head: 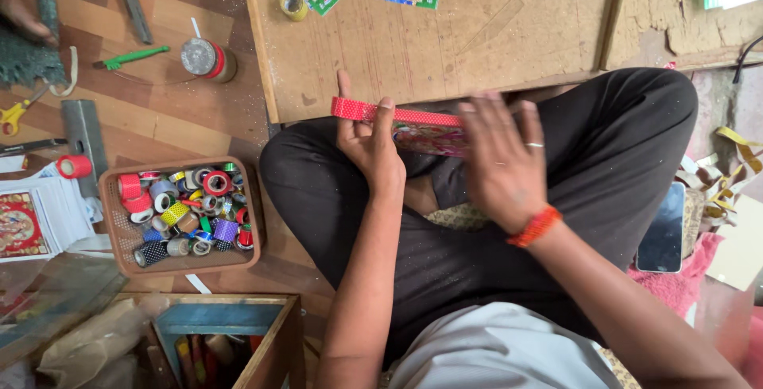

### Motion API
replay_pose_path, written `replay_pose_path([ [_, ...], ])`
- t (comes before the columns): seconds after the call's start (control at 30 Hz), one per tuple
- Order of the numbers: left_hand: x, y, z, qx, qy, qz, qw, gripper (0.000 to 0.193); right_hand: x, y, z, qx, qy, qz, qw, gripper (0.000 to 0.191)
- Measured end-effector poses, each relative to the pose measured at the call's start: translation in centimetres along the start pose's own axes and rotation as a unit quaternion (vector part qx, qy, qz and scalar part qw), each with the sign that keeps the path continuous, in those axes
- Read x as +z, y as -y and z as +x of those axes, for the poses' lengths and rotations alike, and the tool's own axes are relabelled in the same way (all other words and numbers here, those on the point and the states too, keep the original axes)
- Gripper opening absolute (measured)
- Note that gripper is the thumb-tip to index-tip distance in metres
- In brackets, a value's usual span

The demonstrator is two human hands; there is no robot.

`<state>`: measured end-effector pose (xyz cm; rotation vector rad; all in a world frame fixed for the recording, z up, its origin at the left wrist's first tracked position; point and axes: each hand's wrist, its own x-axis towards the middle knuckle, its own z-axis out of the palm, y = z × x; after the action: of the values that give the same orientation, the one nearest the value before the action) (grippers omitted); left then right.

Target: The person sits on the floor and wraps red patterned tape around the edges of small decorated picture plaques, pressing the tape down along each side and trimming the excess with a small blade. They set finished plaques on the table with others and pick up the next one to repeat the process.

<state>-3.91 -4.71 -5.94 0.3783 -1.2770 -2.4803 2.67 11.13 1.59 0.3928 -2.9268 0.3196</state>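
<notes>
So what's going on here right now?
A person sits cross-legged on the floor, holding a framed picture on edge over the lap. The left hand grips its end, where red dotted tape runs along the top edge; the right hand lies flat over the picture, blurred. A basket of tape rolls sits on the floor beside the left knee, and a wooden board lies in front.

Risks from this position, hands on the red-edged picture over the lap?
1. The left hand pinches only one end of the red dotted tape along the picture frame; the tape might wrinkle or go on crooked.
2. The right hand is motion-blurred and hides the frame's other end, so alignment there cannot be checked.
3. The frame sits over the lap, off the wooden board, so it may tip or slide.
</notes>
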Motion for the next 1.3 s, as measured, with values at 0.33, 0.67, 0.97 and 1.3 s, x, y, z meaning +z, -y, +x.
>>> replay_pose_path([
  [0.33,-1.6,-0.9,-2.5,-0.005,0.075,0.103,0.992,0.086,-2.1,-0.4,-0.6,0.0,-0.03,-0.003,1.0,0.06],
  [0.67,-2.8,-1.3,-2.0,-0.044,0.156,0.087,0.983,0.107,-0.6,3.3,7.6,-0.027,0.078,0.278,0.957,0.033],
  [0.97,-2.3,-1.4,-1.5,-0.116,0.163,-0.021,0.98,0.112,-0.4,1.4,8.6,-0.053,0.133,0.317,0.937,0.036],
  [1.3,-3.1,0.1,-2.0,-0.064,0.161,0.017,0.985,0.109,-2.9,-5.8,0.9,-0.077,0.005,0.218,0.973,0.032],
])
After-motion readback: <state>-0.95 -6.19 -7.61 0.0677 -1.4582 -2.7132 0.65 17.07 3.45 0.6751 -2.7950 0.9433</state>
